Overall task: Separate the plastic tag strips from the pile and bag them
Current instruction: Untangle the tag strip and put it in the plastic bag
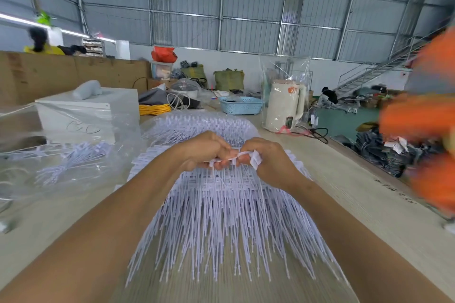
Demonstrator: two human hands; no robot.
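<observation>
At the bottom centre, the white plastic tag strips (221,224) fan toward you across the table (357,192). Mid-frame, your left hand (204,152) and right hand (268,162) both pinch the strip's top end, fingers curled round it, the two hands almost touching. Left of centre lies a clear bag (69,162) already holding strips. Farther back sit a white box (86,110), a blue basket (240,105) and a cream kettle (285,106).
</observation>
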